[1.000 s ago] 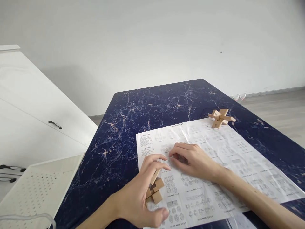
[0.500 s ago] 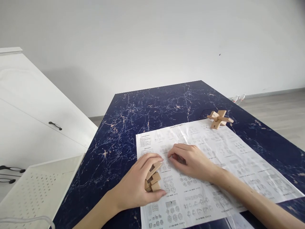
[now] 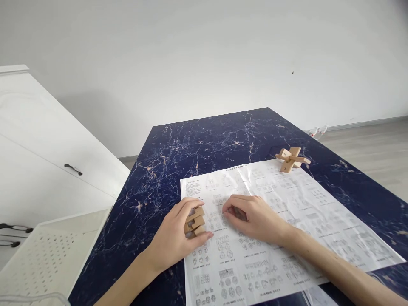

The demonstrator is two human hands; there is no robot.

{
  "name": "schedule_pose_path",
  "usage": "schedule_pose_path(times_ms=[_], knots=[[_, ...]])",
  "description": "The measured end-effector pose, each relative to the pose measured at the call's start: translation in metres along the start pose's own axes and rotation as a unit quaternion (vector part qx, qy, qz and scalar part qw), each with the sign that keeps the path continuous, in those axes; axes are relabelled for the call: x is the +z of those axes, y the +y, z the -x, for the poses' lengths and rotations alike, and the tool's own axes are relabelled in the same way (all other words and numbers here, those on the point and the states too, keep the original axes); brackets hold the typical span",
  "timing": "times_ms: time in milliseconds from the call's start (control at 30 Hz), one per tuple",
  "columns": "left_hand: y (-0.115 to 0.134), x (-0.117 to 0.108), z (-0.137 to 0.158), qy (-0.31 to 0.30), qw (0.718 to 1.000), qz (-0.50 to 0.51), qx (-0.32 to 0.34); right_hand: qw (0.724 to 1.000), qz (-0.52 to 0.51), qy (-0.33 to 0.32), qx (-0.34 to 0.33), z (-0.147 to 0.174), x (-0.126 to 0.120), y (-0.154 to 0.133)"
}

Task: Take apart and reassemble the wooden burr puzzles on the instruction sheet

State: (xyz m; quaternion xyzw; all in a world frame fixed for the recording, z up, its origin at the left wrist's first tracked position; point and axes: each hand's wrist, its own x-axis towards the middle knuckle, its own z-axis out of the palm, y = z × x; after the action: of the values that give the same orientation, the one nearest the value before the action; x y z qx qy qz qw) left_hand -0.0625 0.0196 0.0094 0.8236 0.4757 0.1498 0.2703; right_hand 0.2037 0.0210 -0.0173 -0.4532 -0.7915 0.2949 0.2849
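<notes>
My left hand point(image 3: 174, 233) curls around a small wooden interlocking puzzle point(image 3: 195, 222), its fingers over the top and its thumb at the near side. Several notched blocks of the puzzle show between them. The palm hides the rest. On the printed instruction sheet point(image 3: 267, 280) rests my right hand point(image 3: 251, 214), its fingers curled in toward the thumb. Nothing shows in the gap between them. Small diagrams of puzzles cover the creased sheet.
A second wooden puzzle point(image 3: 291, 159), cross-shaped with numbered pieces, stands at the sheet's far right edge. The dark blue marbled table point(image 3: 204, 148) reaches back toward the wall. At the left are a white cabinet point(image 3: 47, 127) and a perforated white surface point(image 3: 54, 250).
My left hand has moved a little left and away from me with the puzzle, which is turned slightly. My right hand has barely moved.
</notes>
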Motion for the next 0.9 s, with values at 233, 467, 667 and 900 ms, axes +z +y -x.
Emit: schedule_pose_path(times_ms=[233, 467, 667, 900], knots=[[0.0039, -0.0025, 0.0014, -0.03, 0.997, -0.031, 0.063, 0.999, 0.018, 0.017, 0.022, -0.0016, 0.0037, 0.0006], [0.0029, -0.0023, -0.0007, -0.018, 0.995, -0.07, 0.073, 0.998, 0.027, 0.023, 0.043, -0.0033, 0.0052, 0.0014], [0.0004, -0.0004, -0.0029, 0.025, 0.992, -0.11, 0.059, 0.998, 0.035, 0.03, 0.047, -0.0056, 0.0058, 0.0015], [-0.0002, -0.0009, -0.0068, 0.072, 0.987, -0.144, 0.03, 0.995, 0.061, 0.058, 0.054, -0.0098, 0.0091, 0.0033]])
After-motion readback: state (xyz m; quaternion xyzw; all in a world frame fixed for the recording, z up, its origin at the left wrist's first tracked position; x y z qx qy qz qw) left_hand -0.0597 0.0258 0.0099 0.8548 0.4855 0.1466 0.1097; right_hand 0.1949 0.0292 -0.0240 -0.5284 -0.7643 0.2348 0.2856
